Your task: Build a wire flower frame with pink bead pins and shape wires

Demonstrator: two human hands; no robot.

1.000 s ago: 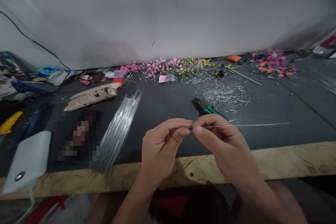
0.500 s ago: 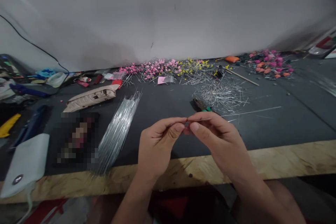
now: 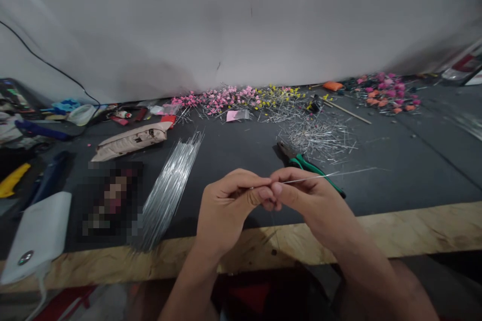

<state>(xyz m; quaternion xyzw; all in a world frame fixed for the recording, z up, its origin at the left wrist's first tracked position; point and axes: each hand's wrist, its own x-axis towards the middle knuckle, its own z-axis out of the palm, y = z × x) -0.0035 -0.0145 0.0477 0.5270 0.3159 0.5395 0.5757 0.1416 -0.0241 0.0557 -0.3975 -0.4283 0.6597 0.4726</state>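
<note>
Both hands meet over the front of the dark tabletop, fingertips pinched together. My left hand [image 3: 228, 205] is closed on one end of a thin metal wire [image 3: 312, 178]. Beside it, my right hand [image 3: 314, 200] pinches the same wire, whose long free part points right. The left fingers mostly hide the wire's other end. Just behind my right hand lie green-handled pliers [image 3: 301, 160], partly covered by its fingers. A bundle of straight wires [image 3: 169, 185] lies left of my left hand. A heap of short wire pieces [image 3: 318, 133] is spread beyond the pliers.
Along the wall stand wire stems with pink tips [image 3: 218, 98], yellow tips [image 3: 280, 95] and magenta and orange tips [image 3: 391, 90]. At left are a white power bank [image 3: 41, 235], a beige wrapped roll [image 3: 131, 140] and a blurred-out dark object [image 3: 111, 198]. A wooden edge [image 3: 414, 225] borders the table.
The wire between my hands has swung, its free end now showing past my right fingers. My right hand has shifted slightly down, baring more of the green plier handles.
</note>
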